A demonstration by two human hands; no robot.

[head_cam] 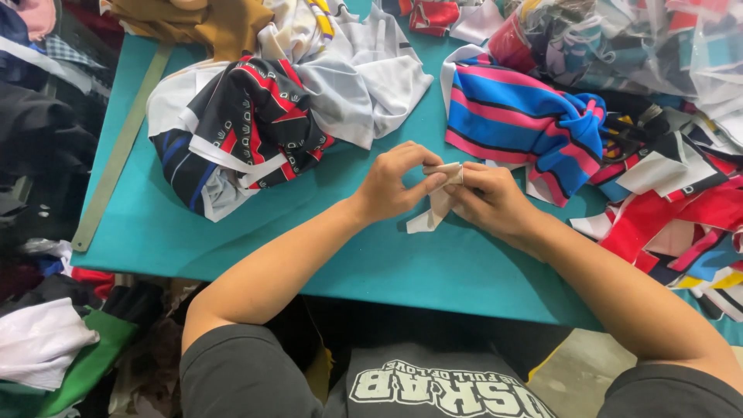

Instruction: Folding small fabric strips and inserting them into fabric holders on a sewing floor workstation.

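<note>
Both hands meet over the teal table. My left hand pinches the top of a small white fabric strip between thumb and fingers. My right hand grips the same strip from the right side. The strip's loose end hangs down onto the table between the two hands. The pinched upper part looks folded and slightly beige.
A pile of black, red and white garments lies to the left, with a grey-white shirt behind. A blue-and-pink striped garment sits right. Colourful scraps fill the right edge. A long metal ruler lies at the left edge.
</note>
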